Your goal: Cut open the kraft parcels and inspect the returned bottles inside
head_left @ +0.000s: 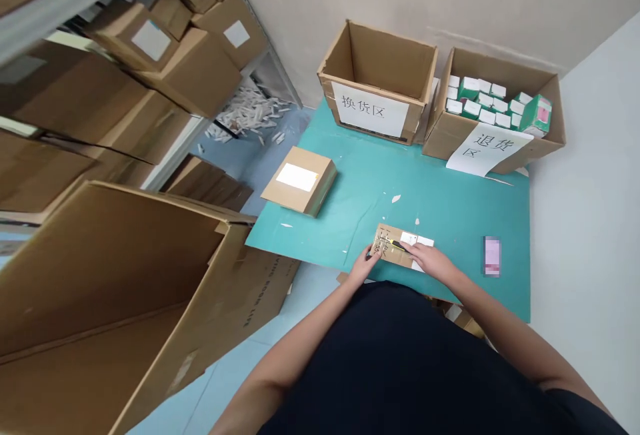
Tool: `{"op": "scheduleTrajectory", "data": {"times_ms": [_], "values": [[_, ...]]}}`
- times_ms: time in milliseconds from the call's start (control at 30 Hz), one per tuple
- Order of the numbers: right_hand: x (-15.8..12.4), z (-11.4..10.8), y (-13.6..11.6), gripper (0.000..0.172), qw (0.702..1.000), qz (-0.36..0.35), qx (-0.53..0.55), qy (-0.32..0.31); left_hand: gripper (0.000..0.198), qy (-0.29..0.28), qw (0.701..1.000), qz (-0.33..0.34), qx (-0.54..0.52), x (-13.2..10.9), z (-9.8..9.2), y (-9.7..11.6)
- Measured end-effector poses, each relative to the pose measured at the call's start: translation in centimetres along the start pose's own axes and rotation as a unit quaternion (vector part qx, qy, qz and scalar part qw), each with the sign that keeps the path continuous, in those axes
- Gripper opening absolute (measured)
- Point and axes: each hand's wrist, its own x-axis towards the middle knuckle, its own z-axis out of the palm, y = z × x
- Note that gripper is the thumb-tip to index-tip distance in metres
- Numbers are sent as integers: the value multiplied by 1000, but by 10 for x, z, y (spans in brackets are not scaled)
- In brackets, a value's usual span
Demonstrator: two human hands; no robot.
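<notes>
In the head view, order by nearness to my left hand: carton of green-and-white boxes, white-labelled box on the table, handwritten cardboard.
From your left hand:
1. Handwritten cardboard: touching, on the right.
2. White-labelled box: ahead, left.
3. Carton of green-and-white boxes: back, right.

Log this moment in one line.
left hand: touching left end of small carton | right hand: holding yellow-black tool over it | labelled box: on teal table

And here the right hand (431,261) covers the rear of the yellow-and-black cutter (399,245), a dark bit (369,254) at the left hand (362,269) is too small to name, the pink object (493,256) is pixelated blur, and the view's left and bottom edges chop off the big open carton (213,301)!
</notes>
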Motion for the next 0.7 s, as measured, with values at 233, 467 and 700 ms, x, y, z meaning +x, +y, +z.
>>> {"op": "scheduleTrajectory", "data": {"times_ms": [233, 467, 700], "values": [[18, -12, -7, 57, 995, -27, -82, -42, 65, 5, 1000, 6, -1, 0, 4, 1], [21, -21, -14, 63, 989, -29, -133, -64, 63, 24, 1000, 10, 15, 1, 10, 1], [25, -24, -11, 67, 988, -42, -134, -69, 65, 25, 1000, 9, -10, 3, 13, -7]]}}
